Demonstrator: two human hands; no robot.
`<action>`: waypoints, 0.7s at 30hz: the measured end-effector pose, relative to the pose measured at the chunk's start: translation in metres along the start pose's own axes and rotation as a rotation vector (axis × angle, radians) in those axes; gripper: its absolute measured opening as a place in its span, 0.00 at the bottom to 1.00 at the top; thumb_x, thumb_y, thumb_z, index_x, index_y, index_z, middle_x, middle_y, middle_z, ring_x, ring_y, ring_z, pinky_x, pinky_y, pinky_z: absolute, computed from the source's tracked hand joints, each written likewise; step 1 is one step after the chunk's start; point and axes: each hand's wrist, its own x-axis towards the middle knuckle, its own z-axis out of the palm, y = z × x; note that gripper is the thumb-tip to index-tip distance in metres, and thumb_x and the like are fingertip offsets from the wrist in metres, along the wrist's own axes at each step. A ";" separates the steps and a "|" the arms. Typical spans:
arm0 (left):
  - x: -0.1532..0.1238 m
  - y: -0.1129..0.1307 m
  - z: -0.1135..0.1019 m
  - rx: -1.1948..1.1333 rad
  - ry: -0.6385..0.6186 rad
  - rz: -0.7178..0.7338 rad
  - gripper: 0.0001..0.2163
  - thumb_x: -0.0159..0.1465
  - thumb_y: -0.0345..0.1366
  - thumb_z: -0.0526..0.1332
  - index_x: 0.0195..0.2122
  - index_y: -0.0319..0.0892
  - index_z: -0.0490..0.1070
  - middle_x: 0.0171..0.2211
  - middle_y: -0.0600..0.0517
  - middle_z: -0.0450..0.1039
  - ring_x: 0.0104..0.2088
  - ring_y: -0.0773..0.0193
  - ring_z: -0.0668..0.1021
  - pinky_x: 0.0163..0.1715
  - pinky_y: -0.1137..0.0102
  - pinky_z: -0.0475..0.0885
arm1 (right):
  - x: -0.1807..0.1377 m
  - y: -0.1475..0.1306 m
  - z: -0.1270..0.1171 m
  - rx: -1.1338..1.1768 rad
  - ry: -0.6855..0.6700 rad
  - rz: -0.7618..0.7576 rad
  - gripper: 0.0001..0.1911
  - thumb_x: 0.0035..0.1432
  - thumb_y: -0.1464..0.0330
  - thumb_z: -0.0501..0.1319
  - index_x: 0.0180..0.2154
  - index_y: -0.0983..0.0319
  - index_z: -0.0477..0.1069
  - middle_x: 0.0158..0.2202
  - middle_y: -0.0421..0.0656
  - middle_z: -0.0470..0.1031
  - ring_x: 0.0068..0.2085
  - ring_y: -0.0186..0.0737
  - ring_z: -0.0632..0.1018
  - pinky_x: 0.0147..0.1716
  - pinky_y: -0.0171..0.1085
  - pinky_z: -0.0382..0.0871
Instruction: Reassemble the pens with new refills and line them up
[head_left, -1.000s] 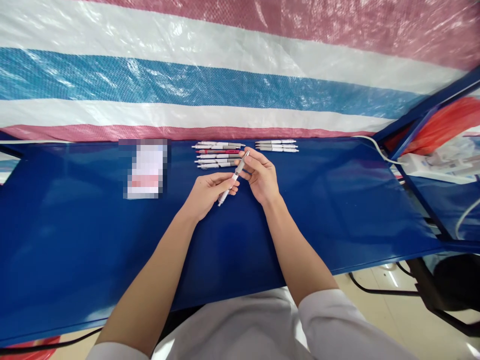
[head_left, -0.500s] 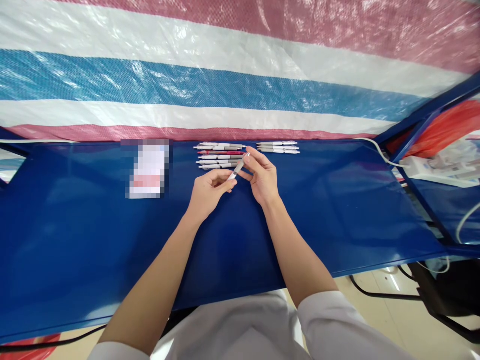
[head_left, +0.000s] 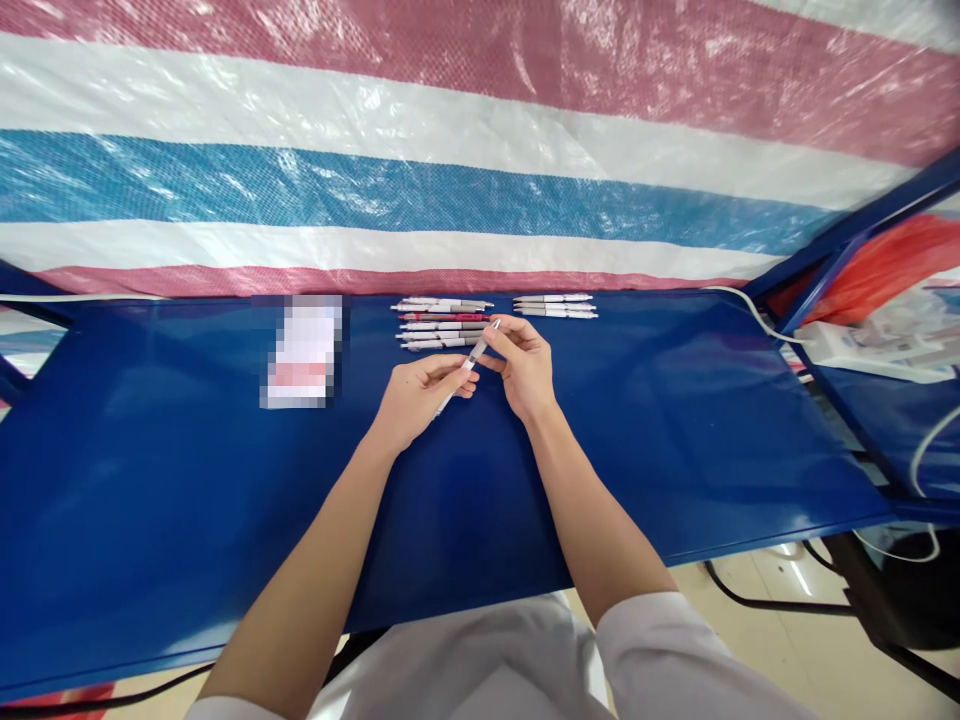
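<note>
Head: pen point(head_left: 478, 350), any lettering unreadable

A glossy plastic sheet striped red, white and blue point(head_left: 420, 190) spans the back of the blue, smooth-topped counter point(head_left: 660, 430). At the counter's left lies a pale, flat rectangular item with a reddish band point(head_left: 304, 345), blurred into blocks. On the right, a thin white cable point(head_left: 757, 312) runs toward a long white plastic strip point(head_left: 874, 360) near crumpled red plastic point(head_left: 892, 275). Below are pale floor tiles point(head_left: 787, 645).

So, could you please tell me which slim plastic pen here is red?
The red slim plastic pen in the left, larger group; the other pens, including the one held, look white and grey.
</note>
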 end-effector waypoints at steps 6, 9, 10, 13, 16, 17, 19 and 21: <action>-0.002 -0.002 -0.006 -0.100 -0.157 -0.096 0.19 0.58 0.48 0.69 0.43 0.40 0.79 0.34 0.46 0.81 0.33 0.58 0.83 0.41 0.60 0.79 | -0.001 -0.003 0.000 0.020 -0.024 0.036 0.15 0.44 0.64 0.72 0.37 0.56 0.78 0.36 0.37 0.82 0.36 0.37 0.82 0.33 0.35 0.80; -0.002 -0.003 -0.008 -0.108 -0.173 -0.100 0.17 0.59 0.47 0.68 0.44 0.41 0.79 0.36 0.46 0.81 0.34 0.58 0.83 0.41 0.61 0.79 | -0.002 -0.003 0.000 0.049 -0.053 0.042 0.14 0.45 0.65 0.71 0.37 0.56 0.79 0.37 0.37 0.83 0.37 0.38 0.83 0.34 0.36 0.80; -0.001 -0.003 -0.008 -0.094 -0.158 -0.081 0.17 0.59 0.47 0.68 0.44 0.41 0.79 0.37 0.46 0.81 0.34 0.59 0.82 0.42 0.62 0.79 | -0.002 -0.003 0.000 0.053 -0.056 0.039 0.13 0.46 0.65 0.71 0.38 0.56 0.79 0.37 0.37 0.83 0.38 0.37 0.83 0.35 0.35 0.80; 0.000 -0.002 -0.005 -0.010 -0.081 0.022 0.18 0.60 0.47 0.67 0.45 0.41 0.78 0.38 0.46 0.81 0.33 0.60 0.82 0.40 0.62 0.79 | -0.003 -0.003 0.001 0.031 -0.055 0.018 0.14 0.46 0.64 0.71 0.38 0.56 0.78 0.38 0.37 0.83 0.39 0.37 0.83 0.34 0.33 0.79; 0.001 -0.002 -0.002 0.081 0.005 0.117 0.18 0.59 0.48 0.67 0.45 0.40 0.77 0.37 0.47 0.81 0.31 0.61 0.81 0.37 0.64 0.78 | -0.003 -0.001 0.002 -0.006 -0.044 -0.020 0.14 0.44 0.64 0.73 0.36 0.56 0.77 0.39 0.38 0.82 0.39 0.36 0.82 0.33 0.33 0.79; 0.001 -0.003 -0.001 0.104 0.026 0.135 0.18 0.60 0.47 0.67 0.45 0.40 0.77 0.37 0.47 0.80 0.31 0.62 0.81 0.36 0.65 0.78 | -0.003 -0.001 0.002 -0.011 -0.034 -0.031 0.14 0.43 0.64 0.73 0.35 0.56 0.77 0.39 0.37 0.82 0.39 0.35 0.81 0.33 0.33 0.79; 0.001 -0.006 0.000 0.143 0.053 0.160 0.17 0.61 0.46 0.66 0.46 0.40 0.76 0.36 0.48 0.80 0.30 0.63 0.81 0.36 0.66 0.78 | -0.003 0.001 0.003 -0.016 -0.007 -0.047 0.13 0.43 0.64 0.73 0.35 0.56 0.77 0.37 0.37 0.81 0.37 0.34 0.81 0.33 0.33 0.79; 0.002 -0.010 0.001 0.176 0.057 0.185 0.16 0.63 0.45 0.64 0.47 0.40 0.76 0.36 0.49 0.80 0.30 0.64 0.81 0.36 0.67 0.78 | -0.003 0.002 0.004 -0.028 0.026 -0.065 0.13 0.44 0.64 0.73 0.35 0.57 0.77 0.37 0.37 0.81 0.37 0.34 0.80 0.33 0.33 0.79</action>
